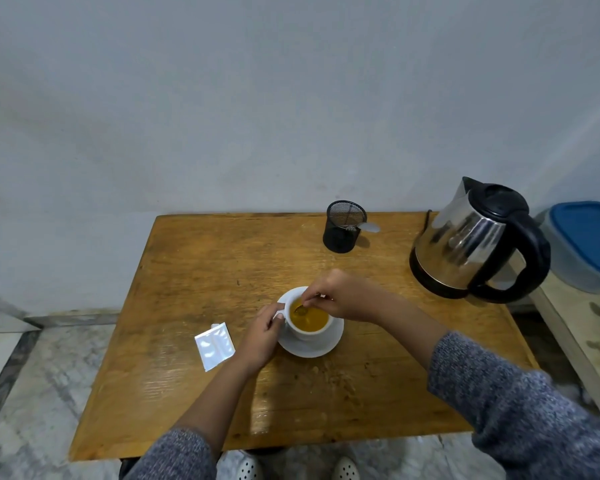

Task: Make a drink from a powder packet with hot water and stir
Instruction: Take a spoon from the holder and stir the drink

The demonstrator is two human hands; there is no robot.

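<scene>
A white cup (310, 332) full of orange-yellow liquid stands on a white saucer (312, 348) near the middle of the wooden table (194, 278). My left hand (260, 336) pinches the cup's handle on its left side. My right hand (340, 294) hovers over the cup's far rim and holds a small spoon (302, 309), whose bowl dips into the liquid. A torn silver powder packet (214, 346) lies flat on the table to the left of my left hand. The steel electric kettle (475, 240) with black handle stands at the back right.
A black mesh holder (343, 232) with a spoon sticking out stands at the table's back edge. A blue-lidded plastic container (589, 244) sits on a side counter to the right. A wall runs behind the table; marble floor lies to the left.
</scene>
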